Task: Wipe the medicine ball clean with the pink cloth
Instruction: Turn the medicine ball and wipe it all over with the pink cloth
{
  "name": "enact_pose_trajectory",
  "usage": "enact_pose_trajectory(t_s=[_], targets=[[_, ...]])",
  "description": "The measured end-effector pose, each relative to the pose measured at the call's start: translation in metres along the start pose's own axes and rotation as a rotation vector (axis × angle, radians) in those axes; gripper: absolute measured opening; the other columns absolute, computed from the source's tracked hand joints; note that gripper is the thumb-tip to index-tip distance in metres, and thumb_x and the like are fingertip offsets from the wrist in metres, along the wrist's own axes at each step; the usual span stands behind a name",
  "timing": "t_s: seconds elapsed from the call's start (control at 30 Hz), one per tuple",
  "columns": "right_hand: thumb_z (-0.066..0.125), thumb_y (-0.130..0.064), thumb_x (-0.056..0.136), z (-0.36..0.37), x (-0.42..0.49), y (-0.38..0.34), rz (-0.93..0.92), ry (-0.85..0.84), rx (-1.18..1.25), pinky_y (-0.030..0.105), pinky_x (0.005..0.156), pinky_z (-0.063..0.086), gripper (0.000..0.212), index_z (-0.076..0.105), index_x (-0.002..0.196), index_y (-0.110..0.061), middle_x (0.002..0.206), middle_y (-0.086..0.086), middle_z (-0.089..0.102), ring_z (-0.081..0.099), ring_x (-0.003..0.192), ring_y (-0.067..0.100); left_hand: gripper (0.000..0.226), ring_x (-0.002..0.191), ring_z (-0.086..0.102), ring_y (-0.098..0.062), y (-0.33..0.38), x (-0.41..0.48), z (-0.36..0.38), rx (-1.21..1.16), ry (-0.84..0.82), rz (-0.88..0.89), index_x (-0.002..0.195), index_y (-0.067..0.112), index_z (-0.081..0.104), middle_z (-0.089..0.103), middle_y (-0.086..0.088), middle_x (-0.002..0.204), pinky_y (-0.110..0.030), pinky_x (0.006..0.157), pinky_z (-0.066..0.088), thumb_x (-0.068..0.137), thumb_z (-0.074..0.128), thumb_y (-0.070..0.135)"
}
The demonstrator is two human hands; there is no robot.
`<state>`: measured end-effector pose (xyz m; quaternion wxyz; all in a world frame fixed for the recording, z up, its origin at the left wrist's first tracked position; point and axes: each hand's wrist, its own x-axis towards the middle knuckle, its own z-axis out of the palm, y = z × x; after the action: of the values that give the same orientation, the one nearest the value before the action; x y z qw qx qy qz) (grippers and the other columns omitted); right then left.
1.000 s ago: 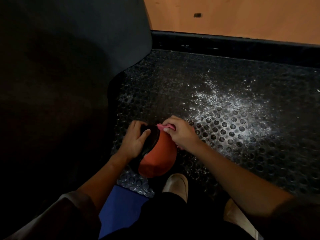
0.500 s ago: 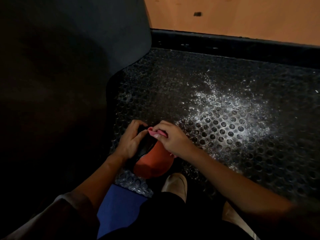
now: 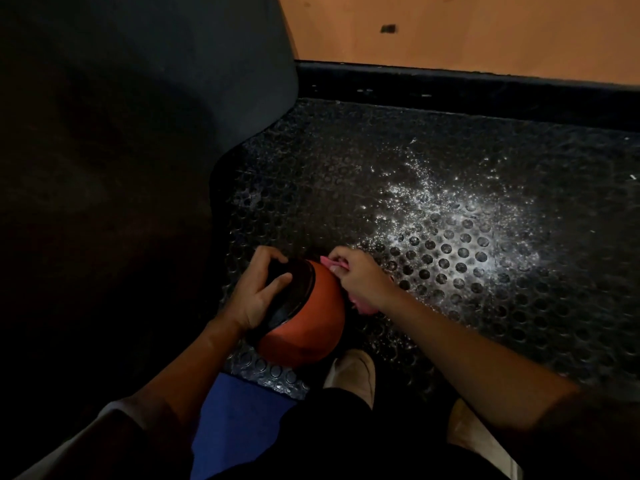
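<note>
Ball (image 3: 304,320) sits low centre on the studded mat (image 3: 450,323), just ahead of a shoe (image 3: 356,372), with its orange half toward the camera and its black half under the left hand (image 3: 258,292). Left grip: fingers and thumb curled over the black section, holding the ball. Right hand (image 3: 360,282) grip: narrow, pinched on the cloth (image 3: 327,262), which is pressed to the upper right edge of the orange half. More pink shows under the heel of that hand. Step in hand, as I read it: wiping the far right side. To do it well, flatten the cloth under more fingers instead of a pinch, so contact is a patch and not an edge. Run overlapping strokes from the black/orange seam outward. Left hand turns the ball a bit per pass to bring up a fresh face, then braces before the right pushes (a round ball on studs will likely roll if pressed off-axis). The underside facing the mat is hidden and will need a turn-over. Watch the white powder (image 3: 467,230) scattered on the mat just right of the hands: keep the cloth tail and ball off it, or it goes straight back on. Light is dim and I can't judge how clean the surface is, so cover every face.
</note>
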<state>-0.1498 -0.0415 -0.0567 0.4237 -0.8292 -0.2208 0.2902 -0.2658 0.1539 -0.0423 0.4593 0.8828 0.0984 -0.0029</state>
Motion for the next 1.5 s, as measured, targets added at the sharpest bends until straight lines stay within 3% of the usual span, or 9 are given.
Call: enact_pose_trajectory(t_s=[0.2, 0.37, 0.63, 0.73, 0.9, 1.13, 1.27, 1.4, 1.5], targets=[[0.059, -0.014, 0.093, 0.005, 0.011, -0.032, -0.146, -0.063, 0.028, 0.028, 0.075, 0.043, 0.010, 0.063, 0.100, -0.018, 0.101, -0.004, 0.062, 0.057, 0.094, 0.013, 0.040, 0.107, 0.051, -0.010, -0.007, -0.004, -0.002, -0.062, 0.014, -0.003, 0.110, 0.012, 0.051, 0.053, -0.002, 0.110, -0.024, 0.094, 0.040, 0.085, 0.053, 0.043], [0.053, -0.009, 0.095, 0.005, -0.013, 0.009, 0.069, -0.078, 0.101, 0.030, 0.062, 0.043, 0.011, 0.055, 0.094, -0.019, 0.091, 0.008, 0.063, 0.060, 0.080, 0.021, 0.042, 0.104, 0.051, -0.003, -0.008, -0.002, -0.005, -0.156, 0.037, -0.094, 0.108, 0.015, 0.053, 0.055, -0.001, 0.109, -0.017, 0.092, 0.039, 0.082, 0.054, 0.048], [0.057, -0.007, 0.093, 0.003, -0.021, 0.021, 0.107, 0.005, 0.297, 0.028, 0.068, 0.039, 0.009, 0.055, 0.089, -0.015, 0.081, -0.002, 0.054, 0.050, 0.074, 0.009, 0.005, 0.098, 0.052, -0.015, -0.011, 0.032, -0.014, -0.030, 0.133, -0.257, 0.091, 0.034, 0.061, 0.054, -0.003, 0.103, -0.046, 0.097, 0.043, 0.088, 0.057, 0.036], [0.057, -0.010, 0.093, 0.002, -0.020, 0.017, 0.093, 0.051, 0.343, 0.030, 0.071, 0.039, 0.015, 0.055, 0.084, -0.021, 0.081, -0.003, 0.056, 0.050, 0.076, 0.009, 0.018, 0.104, 0.053, -0.014, 0.010, 0.046, -0.014, 0.125, 0.154, -0.147, 0.106, 0.019, 0.066, 0.053, 0.003, 0.108, -0.033, 0.098, 0.040, 0.096, 0.051, 0.024], [0.057, -0.010, 0.093, -0.004, -0.007, 0.007, -0.061, 0.105, 0.273, 0.026, 0.070, 0.040, 0.004, 0.060, 0.096, -0.008, 0.089, 0.000, 0.060, 0.053, 0.081, 0.009, 0.054, 0.123, 0.050, -0.020, 0.013, 0.050, -0.006, 0.277, 0.039, -0.141, 0.123, 0.030, 0.063, 0.055, 0.003, 0.131, -0.042, 0.109, 0.035, 0.087, 0.036, 0.061], [0.056, -0.008, 0.093, 0.019, -0.017, -0.014, -0.374, 0.153, 0.147, 0.018, 0.081, 0.039, 0.006, 0.057, 0.098, -0.013, 0.098, -0.008, 0.050, 0.051, 0.091, 0.006, 0.030, 0.121, 0.052, -0.023, 0.014, 0.061, -0.009, 0.246, 0.107, -0.243, 0.121, 0.027, 0.064, 0.056, -0.002, 0.131, -0.034, 0.101, 0.037, 0.099, 0.048, 0.040], [0.054, -0.008, 0.094, 0.007, -0.002, 0.002, -0.195, 0.229, 0.161, 0.027, 0.075, 0.039, 0.002, 0.056, 0.094, -0.010, 0.097, -0.001, 0.054, 0.053, 0.088, 0.012, 0.042, 0.121, 0.052, -0.021, 0.018, 0.060, -0.006, 0.263, 0.111, -0.251, 0.119, 0.031, 0.063, 0.056, 0.002, 0.132, -0.038, 0.103, 0.039, 0.090, 0.042, 0.052], [0.055, -0.005, 0.093, 0.020, -0.017, -0.011, -0.341, 0.188, 0.126, 0.012, 0.075, 0.036, 0.006, 0.054, 0.096, -0.011, 0.095, -0.009, 0.049, 0.047, 0.083, -0.004, 0.040, 0.120, 0.053, -0.023, 0.020, 0.063, -0.008, 0.263, 0.108, -0.277, 0.120, 0.030, 0.063, 0.056, -0.001, 0.132, -0.037, 0.100, 0.039, 0.091, 0.043, 0.049], [0.053, -0.006, 0.095, 0.021, -0.019, -0.001, -0.296, 0.227, 0.138, 0.015, 0.071, 0.035, 0.002, 0.053, 0.094, -0.008, 0.091, -0.009, 0.048, 0.048, 0.080, -0.004, 0.040, 0.121, 0.052, -0.023, 0.018, 0.063, -0.008, 0.226, 0.117, -0.313, 0.118, 0.034, 0.063, 0.056, 0.000, 0.132, -0.038, 0.101, 0.039, 0.089, 0.043, 0.052]])
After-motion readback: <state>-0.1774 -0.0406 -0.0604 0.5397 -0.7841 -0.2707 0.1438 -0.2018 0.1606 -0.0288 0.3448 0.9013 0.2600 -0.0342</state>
